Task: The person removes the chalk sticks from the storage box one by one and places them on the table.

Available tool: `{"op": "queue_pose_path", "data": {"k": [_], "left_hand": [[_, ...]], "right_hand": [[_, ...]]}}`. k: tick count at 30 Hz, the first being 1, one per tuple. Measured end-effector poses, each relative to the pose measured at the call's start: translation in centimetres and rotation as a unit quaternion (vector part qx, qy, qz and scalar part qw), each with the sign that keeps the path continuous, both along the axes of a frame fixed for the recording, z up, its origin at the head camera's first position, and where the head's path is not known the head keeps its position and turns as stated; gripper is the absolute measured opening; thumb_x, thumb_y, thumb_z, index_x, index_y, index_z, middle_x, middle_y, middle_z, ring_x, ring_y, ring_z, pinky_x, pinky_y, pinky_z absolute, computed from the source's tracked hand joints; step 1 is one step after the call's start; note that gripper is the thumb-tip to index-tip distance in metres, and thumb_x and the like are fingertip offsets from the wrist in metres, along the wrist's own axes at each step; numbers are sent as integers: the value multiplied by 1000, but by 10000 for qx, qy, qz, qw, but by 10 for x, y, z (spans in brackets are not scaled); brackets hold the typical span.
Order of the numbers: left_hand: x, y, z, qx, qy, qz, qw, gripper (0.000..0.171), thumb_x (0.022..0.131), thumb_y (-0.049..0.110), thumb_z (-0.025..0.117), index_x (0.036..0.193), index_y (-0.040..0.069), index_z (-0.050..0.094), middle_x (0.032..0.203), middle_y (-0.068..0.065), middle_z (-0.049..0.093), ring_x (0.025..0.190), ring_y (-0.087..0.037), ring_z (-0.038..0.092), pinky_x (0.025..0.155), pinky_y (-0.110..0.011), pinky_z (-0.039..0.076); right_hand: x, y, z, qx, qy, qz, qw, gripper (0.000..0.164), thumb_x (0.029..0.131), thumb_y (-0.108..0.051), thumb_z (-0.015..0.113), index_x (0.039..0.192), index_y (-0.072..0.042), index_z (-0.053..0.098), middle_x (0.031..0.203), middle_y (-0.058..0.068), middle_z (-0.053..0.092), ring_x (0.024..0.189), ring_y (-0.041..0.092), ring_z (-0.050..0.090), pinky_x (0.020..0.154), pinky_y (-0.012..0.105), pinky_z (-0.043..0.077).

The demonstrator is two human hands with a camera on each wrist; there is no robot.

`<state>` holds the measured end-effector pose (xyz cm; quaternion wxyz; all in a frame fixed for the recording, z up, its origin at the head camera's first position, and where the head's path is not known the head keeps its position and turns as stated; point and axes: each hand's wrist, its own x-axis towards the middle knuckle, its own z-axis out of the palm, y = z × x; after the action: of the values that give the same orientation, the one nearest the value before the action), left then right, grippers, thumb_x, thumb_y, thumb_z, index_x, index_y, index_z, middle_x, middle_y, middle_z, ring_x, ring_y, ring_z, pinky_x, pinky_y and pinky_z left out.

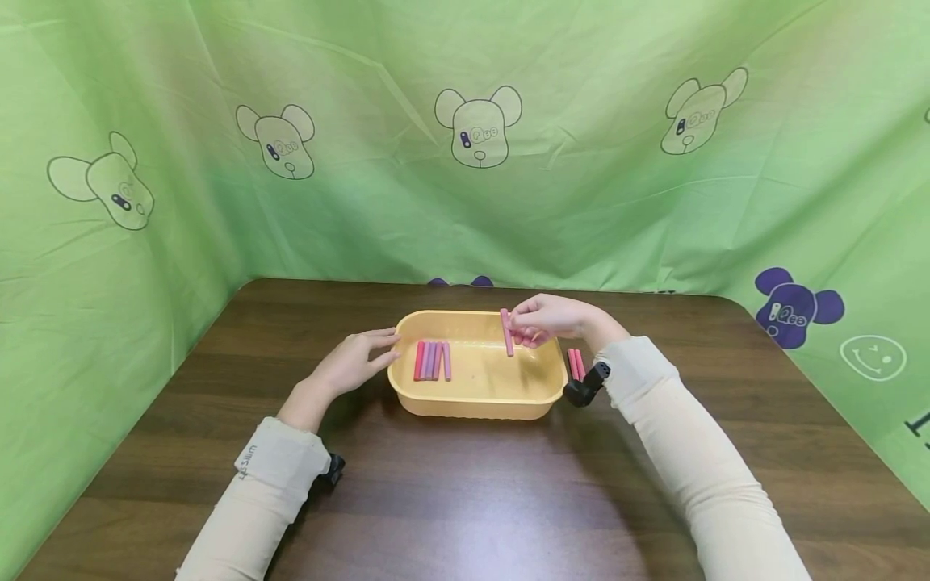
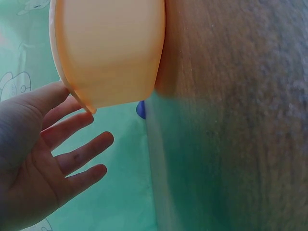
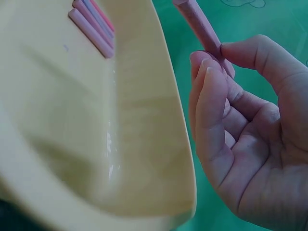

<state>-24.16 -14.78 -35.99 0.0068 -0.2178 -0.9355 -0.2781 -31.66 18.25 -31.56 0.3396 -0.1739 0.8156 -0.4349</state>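
A yellow plastic basin stands on the table. Inside it at the left lie several chalk-like sticks, a red stick and purple ones beside it, roughly side by side. My right hand pinches a pink chalk-like stick between thumb and fingertips, holding it above the right part of the basin. In the right wrist view that stick slants, apart from the basin wall. My left hand touches the basin's left rim with thumb and index finger, its other fingers loosely extended.
Two pink sticks lie on the table right of the basin, beside the right wrist and partly hidden by it. The brown wooden table is bordered by a green printed cloth at the back and sides.
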Motion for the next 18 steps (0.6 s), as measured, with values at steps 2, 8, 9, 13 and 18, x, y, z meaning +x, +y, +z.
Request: {"op": "queue_pose_path", "data": {"k": [2, 8, 9, 13, 18], "left_hand": [[0, 0, 0, 9, 8, -6, 10000, 41, 93, 21, 55, 130, 1, 54, 138, -16, 50, 130, -31, 46, 109, -45, 36], [0, -1, -1, 10, 57, -23, 10000, 41, 93, 20, 56, 129, 0, 54, 138, -17, 50, 130, -33, 45, 109, -46, 36], [0, -1, -1, -1, 61, -23, 10000, 41, 93, 20, 56, 129, 0, 54, 138, -18, 50, 130, -33, 45, 109, -46, 36], [1, 0, -1, 2, -22, 14, 10000, 42, 94, 21, 55, 130, 0, 54, 139, -17, 49, 131, -32, 44, 110, -46, 36], [0, 0, -1, 31, -93, 40, 9999, 42, 94, 21, 55, 131, 0, 53, 140, -16, 49, 132, -31, 44, 110, -45, 36]], "right_hand": [[1, 3, -1, 9, 48, -7, 10000, 16, 93, -16, 48, 86, -8, 59, 73, -2, 59, 66, 7, 55, 64, 19, 51], [3, 12, -3, -43, 62, -66, 10000, 15, 91, -14, 47, 85, -9, 59, 72, -3, 58, 66, 6, 55, 63, 18, 50], [3, 14, -4, -61, 52, -73, 9999, 15, 92, -14, 47, 84, -9, 59, 72, -3, 58, 66, 6, 54, 63, 18, 50], [5, 21, -5, -158, -38, -139, 9998, 15, 94, -13, 47, 84, -11, 58, 73, -3, 59, 64, 4, 54, 61, 18, 49], [7, 29, -5, -283, -124, -253, 9992, 15, 95, -14, 49, 84, -13, 58, 74, -4, 60, 63, 4, 54, 60, 17, 49]]}}
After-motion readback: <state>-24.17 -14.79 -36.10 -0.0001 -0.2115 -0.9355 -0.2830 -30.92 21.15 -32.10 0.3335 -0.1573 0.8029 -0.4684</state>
